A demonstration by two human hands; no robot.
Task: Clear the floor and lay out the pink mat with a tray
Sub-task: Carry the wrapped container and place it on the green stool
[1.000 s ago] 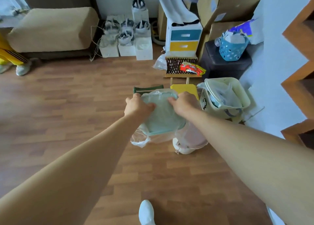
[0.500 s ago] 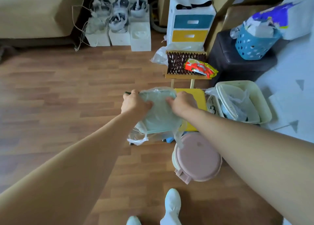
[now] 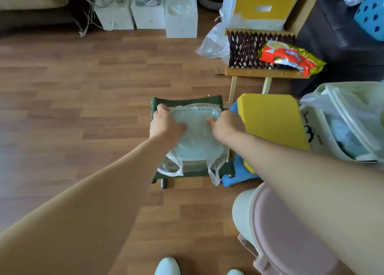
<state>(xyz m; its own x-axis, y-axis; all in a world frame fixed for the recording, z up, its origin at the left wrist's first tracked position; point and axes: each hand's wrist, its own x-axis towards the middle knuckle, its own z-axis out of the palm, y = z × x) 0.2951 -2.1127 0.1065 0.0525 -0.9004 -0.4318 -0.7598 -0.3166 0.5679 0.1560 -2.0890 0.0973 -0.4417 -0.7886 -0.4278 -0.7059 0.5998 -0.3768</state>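
Observation:
A pale green tray wrapped in a clear plastic bag (image 3: 196, 137) lies on top of a small dark green folding stool (image 3: 187, 102) in the middle of the floor. My left hand (image 3: 165, 123) grips the tray's left edge and my right hand (image 3: 225, 124) grips its right edge. The bag's loose handles hang over the stool's near side. No pink mat can be seen.
A yellow stool on a blue one (image 3: 270, 117) stands right of the green stool. A pink-lidded bin (image 3: 276, 229) is near right, a cream basket (image 3: 324, 133) far right. White boxes (image 3: 180, 15), a wooden rack with a snack packet (image 3: 288, 56) and a dark ottoman (image 3: 340, 36) line the back. Bare wood floor (image 3: 72, 100) spreads left.
I have stepped forward and lowered the bagged tray with both hands, from held in the air down onto the green stool. Both hands stay on its edges.

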